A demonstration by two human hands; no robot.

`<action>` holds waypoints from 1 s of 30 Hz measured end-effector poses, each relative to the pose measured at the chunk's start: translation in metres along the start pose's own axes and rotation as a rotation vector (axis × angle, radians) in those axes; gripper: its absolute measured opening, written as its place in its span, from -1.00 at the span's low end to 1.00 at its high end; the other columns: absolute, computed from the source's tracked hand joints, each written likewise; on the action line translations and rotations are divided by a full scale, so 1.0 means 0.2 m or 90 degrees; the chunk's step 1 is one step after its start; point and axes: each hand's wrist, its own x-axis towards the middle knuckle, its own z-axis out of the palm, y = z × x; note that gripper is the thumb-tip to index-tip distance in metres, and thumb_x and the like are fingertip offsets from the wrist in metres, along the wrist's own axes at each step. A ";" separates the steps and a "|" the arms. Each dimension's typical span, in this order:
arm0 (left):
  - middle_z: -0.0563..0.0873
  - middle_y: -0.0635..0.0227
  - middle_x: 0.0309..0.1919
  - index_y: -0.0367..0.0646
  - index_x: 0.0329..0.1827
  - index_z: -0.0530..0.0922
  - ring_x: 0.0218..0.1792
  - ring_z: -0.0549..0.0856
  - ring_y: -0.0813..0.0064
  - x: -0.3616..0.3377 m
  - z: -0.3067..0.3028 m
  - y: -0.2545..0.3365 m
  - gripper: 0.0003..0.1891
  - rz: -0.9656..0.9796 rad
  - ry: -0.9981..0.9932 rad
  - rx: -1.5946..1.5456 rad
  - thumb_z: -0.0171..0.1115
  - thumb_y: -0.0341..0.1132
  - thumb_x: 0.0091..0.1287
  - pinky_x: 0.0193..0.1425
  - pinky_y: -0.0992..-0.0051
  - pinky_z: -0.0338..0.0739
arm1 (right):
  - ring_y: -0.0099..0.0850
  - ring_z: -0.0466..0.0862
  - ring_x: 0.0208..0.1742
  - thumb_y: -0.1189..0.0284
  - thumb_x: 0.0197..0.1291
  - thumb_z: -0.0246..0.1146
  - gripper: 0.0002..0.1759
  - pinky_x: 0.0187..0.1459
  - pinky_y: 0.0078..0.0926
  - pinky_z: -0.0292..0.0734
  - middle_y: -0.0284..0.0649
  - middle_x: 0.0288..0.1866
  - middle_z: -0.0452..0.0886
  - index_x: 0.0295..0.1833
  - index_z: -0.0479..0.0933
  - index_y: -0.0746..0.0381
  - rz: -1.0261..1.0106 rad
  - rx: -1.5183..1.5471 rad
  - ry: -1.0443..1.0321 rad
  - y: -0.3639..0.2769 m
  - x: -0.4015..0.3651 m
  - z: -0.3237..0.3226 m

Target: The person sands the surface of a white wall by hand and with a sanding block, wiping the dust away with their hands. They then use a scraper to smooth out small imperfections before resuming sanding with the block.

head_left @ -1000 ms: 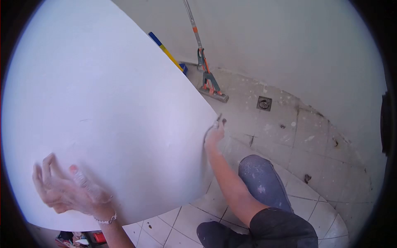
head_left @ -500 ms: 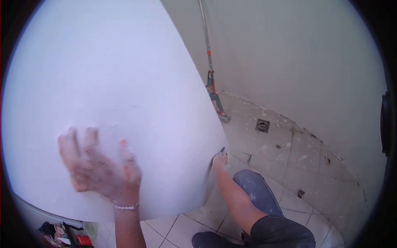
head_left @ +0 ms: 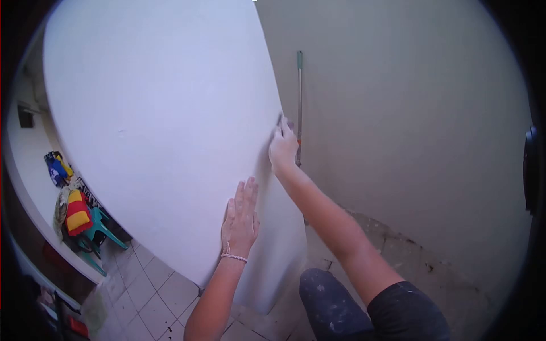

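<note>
A large white board (head_left: 153, 113) stands in front of me, tall and leaning. A shaded strip runs down its lower right side at a different angle. My left hand (head_left: 241, 219), with a braided bracelet at the wrist, lies flat on the board, fingers stretched out. At the board's right edge, higher up, my right hand (head_left: 283, 149) is closed around a small utility knife (head_left: 280, 120). Only its narrow dark tip shows; the fingers cover most of it. Both hands look dusty with white powder.
A long-handled mop (head_left: 300, 91) leans against the grey wall (head_left: 409, 113) behind the board. To the left stand a green plastic stool (head_left: 99, 227) and a red-and-yellow cushion (head_left: 78, 213). Tiled floor (head_left: 142, 290) and my dusty knee (head_left: 330, 301) are below.
My right hand has moved up along the board's edge with the knife. My left hand has shifted right and now lies flat. The view has tilted upward.
</note>
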 end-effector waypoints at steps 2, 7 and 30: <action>-0.03 0.56 0.66 0.08 0.68 -0.04 0.63 0.04 0.46 -0.08 -0.03 -0.07 -0.18 -0.002 -0.036 -0.095 0.07 -0.09 0.36 0.52 0.41 0.13 | -0.09 0.35 0.52 0.49 0.43 0.03 -0.53 0.46 -0.40 0.21 0.08 0.48 0.37 0.42 0.41 0.26 -0.118 0.020 -0.064 -0.26 0.00 0.03; 0.02 0.46 0.66 0.05 0.66 0.02 0.64 0.03 0.36 -0.42 -0.15 -0.35 -0.21 -0.116 0.052 0.055 0.02 0.02 0.38 0.64 0.27 -0.13 | 0.20 0.32 0.46 0.64 0.35 0.02 -0.50 0.44 -0.19 0.27 0.27 0.43 0.33 0.40 0.43 0.22 -0.448 -0.005 -0.265 -0.46 -0.16 -0.07; 0.38 -0.10 0.26 -0.27 0.35 0.28 0.30 0.35 -0.11 -0.75 -0.23 -0.53 -0.35 -0.524 0.305 -0.538 0.25 -0.05 0.35 0.38 -0.09 0.23 | -0.43 0.47 0.28 0.56 0.43 0.07 -0.48 0.30 -0.47 0.34 -0.08 0.28 0.47 0.45 0.26 0.48 -0.421 0.324 -0.257 -1.47 0.08 0.27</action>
